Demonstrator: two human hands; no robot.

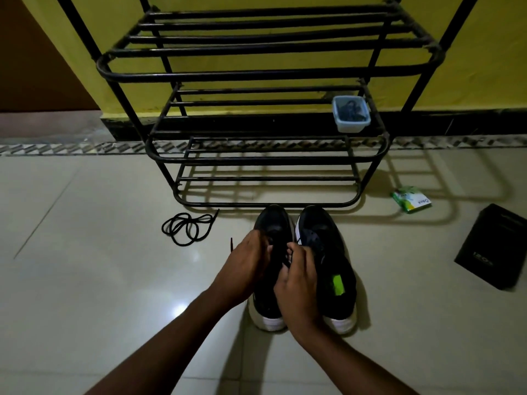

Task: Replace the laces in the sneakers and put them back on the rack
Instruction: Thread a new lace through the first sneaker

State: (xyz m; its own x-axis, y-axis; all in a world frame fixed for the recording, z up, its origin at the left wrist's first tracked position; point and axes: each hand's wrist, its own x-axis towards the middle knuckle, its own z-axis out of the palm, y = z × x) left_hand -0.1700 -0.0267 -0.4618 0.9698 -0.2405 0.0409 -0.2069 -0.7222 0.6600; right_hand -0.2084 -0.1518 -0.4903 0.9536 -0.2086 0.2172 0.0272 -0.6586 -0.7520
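The task looks roughly mid-way. Both sneakers stand side by side on the floor (114,280) just in front of the rack (268,74), whose shelves hold only a small tub (351,114). The left hand (245,269) and right hand (299,283) are close together over the left sneaker (272,223), fingers curled and pinching a black lace (285,262) at its eyelets. A loose lace (185,228) lies coiled nearby on the floor. Whether the right sneaker (333,263) is already relaced cannot be told. Finishing the lacing and shelving both shoes remain.
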